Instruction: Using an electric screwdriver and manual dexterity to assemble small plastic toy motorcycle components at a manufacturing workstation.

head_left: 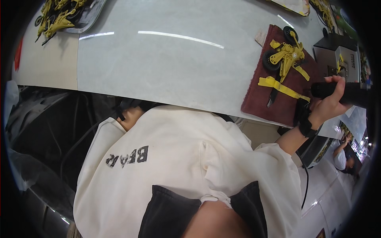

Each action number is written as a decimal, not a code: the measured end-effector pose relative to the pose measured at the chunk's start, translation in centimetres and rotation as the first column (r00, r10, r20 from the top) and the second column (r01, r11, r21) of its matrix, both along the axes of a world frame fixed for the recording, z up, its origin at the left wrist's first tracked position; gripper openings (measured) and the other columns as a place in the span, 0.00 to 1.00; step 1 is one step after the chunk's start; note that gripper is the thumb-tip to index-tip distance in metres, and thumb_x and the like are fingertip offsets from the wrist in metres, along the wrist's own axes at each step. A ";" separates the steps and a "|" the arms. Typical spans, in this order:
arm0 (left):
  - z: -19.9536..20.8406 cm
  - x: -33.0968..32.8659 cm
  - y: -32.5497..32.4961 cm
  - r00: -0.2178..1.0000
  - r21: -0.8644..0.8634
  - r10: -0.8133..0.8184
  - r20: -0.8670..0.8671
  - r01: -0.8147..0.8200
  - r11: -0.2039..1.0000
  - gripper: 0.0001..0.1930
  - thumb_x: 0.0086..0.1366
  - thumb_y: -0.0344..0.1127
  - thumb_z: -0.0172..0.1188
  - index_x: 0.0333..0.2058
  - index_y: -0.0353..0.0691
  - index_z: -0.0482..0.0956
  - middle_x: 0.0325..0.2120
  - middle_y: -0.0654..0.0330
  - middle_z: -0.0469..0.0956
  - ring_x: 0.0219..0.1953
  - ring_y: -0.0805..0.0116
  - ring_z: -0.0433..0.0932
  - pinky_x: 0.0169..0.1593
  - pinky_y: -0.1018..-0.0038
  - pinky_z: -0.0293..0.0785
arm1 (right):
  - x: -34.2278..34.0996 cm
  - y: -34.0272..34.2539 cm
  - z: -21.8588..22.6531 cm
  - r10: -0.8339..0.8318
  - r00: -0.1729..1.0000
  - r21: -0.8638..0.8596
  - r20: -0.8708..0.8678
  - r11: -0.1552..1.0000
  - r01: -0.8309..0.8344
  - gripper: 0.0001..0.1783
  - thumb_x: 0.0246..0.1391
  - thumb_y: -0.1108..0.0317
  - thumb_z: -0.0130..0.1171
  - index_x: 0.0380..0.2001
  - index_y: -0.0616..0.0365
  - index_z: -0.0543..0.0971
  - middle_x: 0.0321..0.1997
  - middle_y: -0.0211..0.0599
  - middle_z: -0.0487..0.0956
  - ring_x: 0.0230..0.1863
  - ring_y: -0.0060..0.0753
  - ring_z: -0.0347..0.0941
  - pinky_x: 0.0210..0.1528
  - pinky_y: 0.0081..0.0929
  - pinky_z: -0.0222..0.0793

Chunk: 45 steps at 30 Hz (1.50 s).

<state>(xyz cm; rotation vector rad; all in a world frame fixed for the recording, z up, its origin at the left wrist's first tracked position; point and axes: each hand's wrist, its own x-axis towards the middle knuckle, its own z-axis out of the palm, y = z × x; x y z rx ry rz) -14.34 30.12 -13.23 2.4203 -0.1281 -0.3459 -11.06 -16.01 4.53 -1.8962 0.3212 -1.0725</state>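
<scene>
At the right, my right hand is closed around a black cylindrical tool, a dark strap on its wrist. Beside it, a maroon cloth lies on the table with a yellow toy motorcycle on it, black wheels showing. A yellow strip crosses the cloth below the motorcycle. Under that strip pokes out a thin dark piece with a pale tip. My left hand is low by the table's front edge, near a dark strap or cord; its fingers are mostly hidden.
A metal tray heaped with yellow toy motorcycles stands at the far left. A grey metal box sits beyond my right hand. The pale table ends at a front edge close to my body. Another person is at the far right.
</scene>
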 end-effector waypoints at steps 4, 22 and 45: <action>0.4 0.3 0.0 1.000 -0.011 0.011 -0.012 -0.012 1.000 0.14 0.57 0.33 0.53 0.39 0.30 0.76 0.34 0.50 0.78 0.35 0.61 0.76 0.41 0.72 0.70 | 0.2 0.2 0.2 0.013 1.000 -0.009 -0.025 1.000 -0.013 0.22 0.49 0.73 0.58 0.44 0.69 0.62 0.26 0.43 0.75 0.22 0.30 0.73 0.30 0.23 0.71; 1.6 0.7 -0.7 0.988 0.033 0.074 -0.138 -0.070 0.997 0.15 0.57 0.33 0.52 0.40 0.30 0.75 0.34 0.49 0.78 0.36 0.60 0.76 0.42 0.72 0.70 | -0.4 0.7 0.5 0.008 1.000 0.049 0.015 0.999 -0.009 0.33 0.52 0.74 0.50 0.61 0.63 0.52 0.27 0.39 0.71 0.23 0.28 0.67 0.30 0.26 0.69; 3.3 1.3 -1.2 0.968 0.076 0.101 -0.232 -0.085 0.993 0.15 0.57 0.33 0.52 0.41 0.30 0.74 0.35 0.49 0.78 0.37 0.59 0.76 0.44 0.71 0.70 | -0.1 0.4 0.8 -0.005 1.000 0.028 0.025 1.000 0.004 0.37 0.50 0.70 0.53 0.60 0.68 0.50 0.26 0.41 0.71 0.21 0.29 0.68 0.28 0.28 0.70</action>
